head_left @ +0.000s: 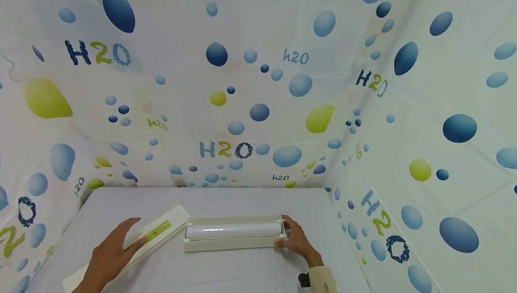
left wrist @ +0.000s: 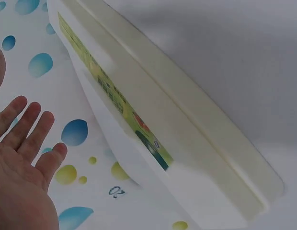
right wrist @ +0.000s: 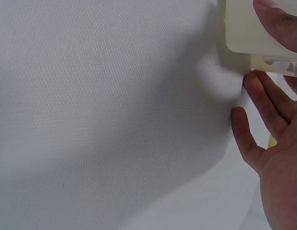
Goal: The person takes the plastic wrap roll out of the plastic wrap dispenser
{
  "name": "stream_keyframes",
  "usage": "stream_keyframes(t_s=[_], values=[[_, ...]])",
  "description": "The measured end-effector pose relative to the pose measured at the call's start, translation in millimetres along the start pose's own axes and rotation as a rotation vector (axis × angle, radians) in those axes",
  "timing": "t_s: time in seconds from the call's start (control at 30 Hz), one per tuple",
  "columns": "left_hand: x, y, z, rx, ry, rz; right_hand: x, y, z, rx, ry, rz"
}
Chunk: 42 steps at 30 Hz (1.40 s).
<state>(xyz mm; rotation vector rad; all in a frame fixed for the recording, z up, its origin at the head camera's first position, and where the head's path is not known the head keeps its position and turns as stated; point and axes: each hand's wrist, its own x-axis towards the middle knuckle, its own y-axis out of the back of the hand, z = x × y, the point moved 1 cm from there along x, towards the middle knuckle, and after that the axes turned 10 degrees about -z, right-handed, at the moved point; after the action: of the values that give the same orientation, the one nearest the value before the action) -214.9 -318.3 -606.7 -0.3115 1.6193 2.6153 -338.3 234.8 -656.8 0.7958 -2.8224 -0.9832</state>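
Cream box (head_left: 230, 244) on white table (head_left: 238, 273), just right of long panel's far end; shiny pale roll (head_left: 234, 230) lying lengthwise inside. Right hand (head_left: 298, 238) grips box's right end — thumb on near side, fingers round end. Left hand (head_left: 108, 252) open, fingers spread, nothing in grasp; held close beside long panel (left wrist: 153, 110), contact unclear. Panel slants across table's left side, yellow-green label (head_left: 157, 232) along it. Beige sleeve (head_left: 322, 280) on right arm. Behind — white cloth (head_left: 181, 37), blue and green drops, "H2O" lettering.
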Motion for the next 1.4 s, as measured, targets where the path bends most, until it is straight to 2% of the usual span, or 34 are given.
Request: stream_keyframes(t_s=[0.37, 0.93, 1.2, 1.4], values=[[2.9, -7.6, 23.4, -0.022, -0.083, 0.084, 2, -1, 3, -0.024, -0.004, 0.004], [14.5, -32.1, 59.6, -0.026, -0.278, 0.193, 1, -2, 4, -0.015, -0.009, 0.016], [19.8, -37.0, 73.3, -0.023, -0.265, 0.146, 2, -2, 6, 0.005, -0.015, 0.006], [22.1, -41.7, 78.6, -0.029, -0.313, 0.203, 4, 0, 6, 0.007, -0.011, 0.014]])
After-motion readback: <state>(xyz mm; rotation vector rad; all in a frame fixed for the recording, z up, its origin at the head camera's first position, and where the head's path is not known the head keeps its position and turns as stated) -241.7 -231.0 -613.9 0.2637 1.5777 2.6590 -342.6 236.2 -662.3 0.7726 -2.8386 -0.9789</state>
